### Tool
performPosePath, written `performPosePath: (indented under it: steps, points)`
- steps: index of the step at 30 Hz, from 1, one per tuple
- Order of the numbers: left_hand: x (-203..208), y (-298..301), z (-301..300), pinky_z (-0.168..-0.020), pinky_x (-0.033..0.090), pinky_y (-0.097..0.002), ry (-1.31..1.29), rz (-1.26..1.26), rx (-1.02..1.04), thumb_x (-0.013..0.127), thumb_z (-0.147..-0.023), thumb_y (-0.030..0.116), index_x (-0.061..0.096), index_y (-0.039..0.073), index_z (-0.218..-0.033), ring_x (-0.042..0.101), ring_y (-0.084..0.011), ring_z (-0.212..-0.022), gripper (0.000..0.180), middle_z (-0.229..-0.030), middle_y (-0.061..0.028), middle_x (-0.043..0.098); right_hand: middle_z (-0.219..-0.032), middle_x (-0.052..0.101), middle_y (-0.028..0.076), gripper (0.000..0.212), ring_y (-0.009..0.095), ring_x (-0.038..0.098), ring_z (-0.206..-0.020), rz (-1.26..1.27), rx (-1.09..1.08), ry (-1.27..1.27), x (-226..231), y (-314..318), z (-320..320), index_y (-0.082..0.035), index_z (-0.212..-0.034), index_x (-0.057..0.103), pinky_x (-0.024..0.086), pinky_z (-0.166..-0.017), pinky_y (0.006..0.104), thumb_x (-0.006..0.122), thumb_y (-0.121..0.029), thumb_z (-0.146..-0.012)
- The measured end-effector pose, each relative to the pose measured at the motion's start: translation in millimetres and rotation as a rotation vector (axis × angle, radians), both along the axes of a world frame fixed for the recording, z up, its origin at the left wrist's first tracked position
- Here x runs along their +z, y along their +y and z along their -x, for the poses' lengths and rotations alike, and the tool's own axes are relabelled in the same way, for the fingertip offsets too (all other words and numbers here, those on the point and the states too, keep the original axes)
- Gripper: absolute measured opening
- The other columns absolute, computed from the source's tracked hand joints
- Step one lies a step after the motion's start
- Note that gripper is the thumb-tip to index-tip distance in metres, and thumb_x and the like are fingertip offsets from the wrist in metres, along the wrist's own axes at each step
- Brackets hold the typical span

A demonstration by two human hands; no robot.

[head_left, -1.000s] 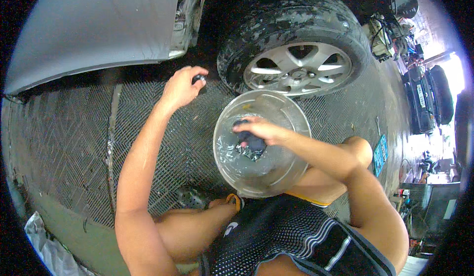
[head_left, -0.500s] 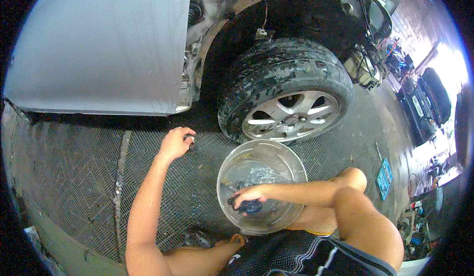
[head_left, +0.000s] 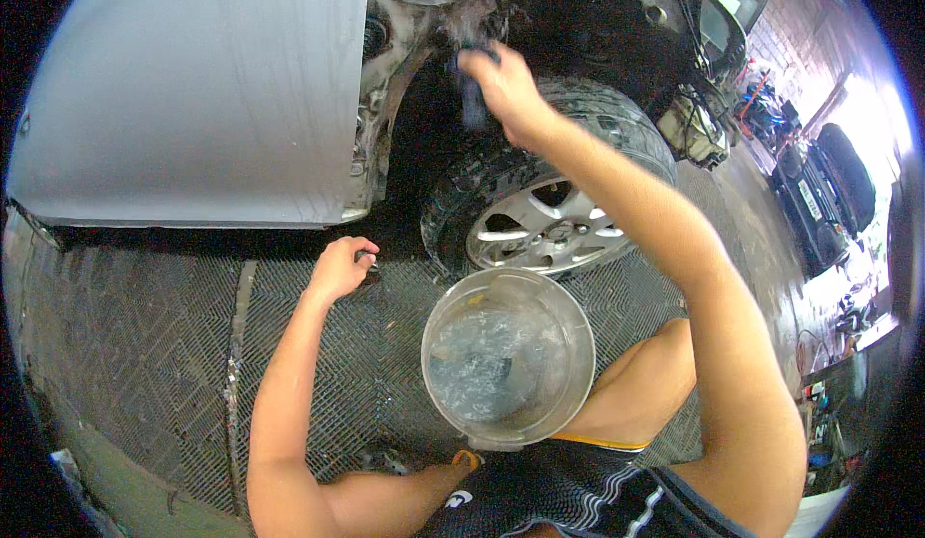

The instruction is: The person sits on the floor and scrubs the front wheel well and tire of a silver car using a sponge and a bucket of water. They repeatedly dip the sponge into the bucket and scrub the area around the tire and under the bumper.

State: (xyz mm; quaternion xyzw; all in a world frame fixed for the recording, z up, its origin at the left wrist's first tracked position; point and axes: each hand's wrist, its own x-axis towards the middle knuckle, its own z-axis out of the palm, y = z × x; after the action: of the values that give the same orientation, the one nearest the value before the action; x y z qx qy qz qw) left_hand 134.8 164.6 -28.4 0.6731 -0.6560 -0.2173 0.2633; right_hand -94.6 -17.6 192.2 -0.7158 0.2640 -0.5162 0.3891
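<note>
My right hand [head_left: 499, 78] is raised to the car's bare front wheel arch [head_left: 438, 32], closed on a dark, wet cloth [head_left: 472, 104] that hangs below the fingers and is blurred. Beneath it is the front wheel, with a wet-looking tyre [head_left: 448, 201] and a silver rim [head_left: 540, 225]. My left hand [head_left: 339, 268] hovers over the floor by the lower corner of the grey door [head_left: 202, 104]. Its fingers are curled around a small dark piece whose kind I cannot make out. Between my legs stands a round see-through tub [head_left: 585, 374] holding cloudy, rippled water.
Ridged dark flooring [head_left: 318, 365] runs under the tub and the car. Loose wiring and a pale part [head_left: 696, 131] hang at the front of the car. Farther right stands a black vehicle with an open lid [head_left: 814, 196].
My right hand has lifted the dark cloth out of the tub and up to the wheel arch. The water now ripples. My left hand has barely moved.
</note>
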Motion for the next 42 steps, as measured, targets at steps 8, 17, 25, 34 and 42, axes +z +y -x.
performPosePath:
  steps: [8,17,25,34,42]
  points:
    - [-39,15,-19,-0.094,0.054,-0.0434,0.008,-0.054,0.099,0.082,-0.08,0.013,0.067,0.007,-0.125,0.07,-0.0366,-0.108,0.048,-0.111,-0.0205,0.072,-0.1,0.066,0.007,0.048,0.016,0.065,-0.065,-1.121,0.583,0.667,-136,145,108,-0.007,-0.127,0.057,0.057,-0.057,0.0331,0.075,-0.035,-0.093]
    - [-41,16,-23,-0.099,0.053,-0.048,-0.219,-0.273,0.007,0.079,-0.084,0.017,0.07,0.009,-0.123,0.066,-0.0383,-0.115,0.04,-0.121,-0.0201,0.07,-0.153,0.05,0.019,0.064,0.034,0.047,-0.141,-0.911,0.467,1.296,-423,256,98,-0.006,-0.147,0.053,0.034,-0.118,0.0435,0.052,-0.049,-0.098]
    - [-54,15,-27,-0.099,0.053,-0.0477,-0.22,-0.228,-0.009,0.079,-0.083,0.017,0.07,0.009,-0.121,0.066,-0.0383,-0.115,0.04,-0.12,-0.0201,0.071,-0.107,0.073,0.009,0.038,0.025,0.07,-0.086,-1.813,0.794,0.702,-341,226,121,-0.012,-0.116,0.069,0.059,-0.08,0.0436,0.064,-0.041,-0.094]
    - [-36,12,-29,-0.098,0.053,-0.0476,-0.199,-0.193,0.022,0.081,-0.08,0.019,0.071,0.008,-0.117,0.067,-0.0398,-0.112,0.04,-0.115,-0.0214,0.072,-0.071,0.061,0.005,0.031,0.02,0.056,-0.054,-0.896,0.05,0.176,-4,45,9,-0.012,-0.09,0.062,0.047,-0.049,0.0376,0.056,-0.041,-0.101]
    - [-14,13,-24,-0.1,0.052,-0.0474,-0.209,-0.242,0.036,0.078,-0.085,0.016,0.067,0.006,-0.125,0.065,-0.0384,-0.118,0.043,-0.124,-0.0198,0.07,-0.076,0.064,0.006,0.035,0.019,0.061,-0.058,-0.559,0.089,0.079,-22,39,-5,-0.007,-0.092,0.066,0.051,-0.053,0.0353,0.063,-0.041,-0.097]
